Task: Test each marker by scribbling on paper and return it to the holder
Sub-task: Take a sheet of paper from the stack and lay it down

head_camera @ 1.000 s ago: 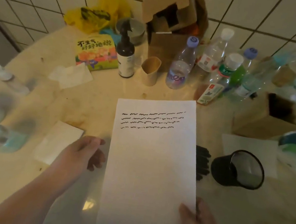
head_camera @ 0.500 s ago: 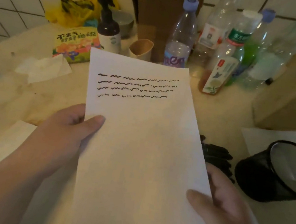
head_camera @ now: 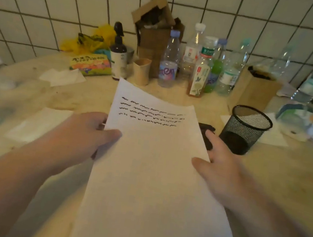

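1. The left hand point(head_camera: 88, 131) gripped the paper point(head_camera: 151, 177) at its left edge, thumb on top; four rows of black scribbles crossed the sheet's upper part.
2. The right hand point(head_camera: 219, 166) lay with relaxed fingers at the paper's right edge, thumb on the sheet.
3. Black markers point(head_camera: 207, 130) lay just right of the paper; the mesh holder point(head_camera: 247, 128) stood upright further right.

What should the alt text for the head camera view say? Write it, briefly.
A left hand grips a white paper sheet with four black scribble rows above a beige table, while the right hand touches its right edge. Dark markers lie beside an upright black mesh holder.
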Motion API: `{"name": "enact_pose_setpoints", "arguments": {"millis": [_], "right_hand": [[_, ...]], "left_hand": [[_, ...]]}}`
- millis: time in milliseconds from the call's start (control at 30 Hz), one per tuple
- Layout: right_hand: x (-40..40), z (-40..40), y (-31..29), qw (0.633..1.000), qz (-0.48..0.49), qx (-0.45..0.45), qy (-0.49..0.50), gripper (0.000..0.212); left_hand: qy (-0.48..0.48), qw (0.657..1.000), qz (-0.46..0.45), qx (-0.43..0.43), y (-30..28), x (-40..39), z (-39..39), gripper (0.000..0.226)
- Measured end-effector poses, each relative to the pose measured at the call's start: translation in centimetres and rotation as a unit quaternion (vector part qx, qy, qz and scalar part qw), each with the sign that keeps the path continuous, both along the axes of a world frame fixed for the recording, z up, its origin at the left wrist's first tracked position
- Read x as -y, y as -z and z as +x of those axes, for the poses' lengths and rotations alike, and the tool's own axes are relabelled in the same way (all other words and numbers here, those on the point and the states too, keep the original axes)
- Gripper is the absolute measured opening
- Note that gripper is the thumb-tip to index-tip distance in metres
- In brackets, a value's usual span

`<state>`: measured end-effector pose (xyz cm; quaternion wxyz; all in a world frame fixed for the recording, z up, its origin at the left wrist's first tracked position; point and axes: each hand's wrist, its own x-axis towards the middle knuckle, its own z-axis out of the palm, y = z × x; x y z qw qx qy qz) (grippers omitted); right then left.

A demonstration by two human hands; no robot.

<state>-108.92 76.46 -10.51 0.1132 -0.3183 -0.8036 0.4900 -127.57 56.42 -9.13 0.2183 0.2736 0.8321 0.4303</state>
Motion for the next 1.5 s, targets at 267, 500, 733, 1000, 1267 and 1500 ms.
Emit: {"name": "enact_pose_setpoints", "arguments": {"millis": [267, 500, 733, 1000, 1267, 1500], "right_hand": [[4.6, 7.7, -0.9, 0.991, -0.115, 0.020, -0.061, 0.063], [4.9, 9.6, 0.1, 0.990, -0.138, 0.015, 0.007, 0.031], [3.6, 7.7, 0.4, 0.990, -0.128, 0.037, 0.056, 0.025], [0.9, 5.1, 1.0, 0.994, -0.060, 0.085, 0.023, 0.016], [-1.0, 4.0, 0.5, 0.973, 0.112, 0.204, -0.002, 0.067], [-2.1, 3.1, 0.0, 0.923, 0.275, 0.268, -0.013, 0.052]], "left_hand": [[-0.061, 0.997, -0.036, -0.010, 1.3, 5.3, 6.4, 0.057], [-0.063, 0.996, -0.042, 0.050, 2.1, 5.4, 7.5, 0.047], [-0.020, 0.993, -0.117, -0.009, 2.1, 2.7, 4.9, 0.051], [0.040, 0.973, -0.190, -0.122, 2.8, -0.7, 1.9, 0.034], [0.102, 0.950, -0.238, -0.176, 1.9, -2.9, 0.9, 0.014], [0.061, 0.954, -0.193, -0.223, 4.1, -3.5, 0.4, 0.015]]}}
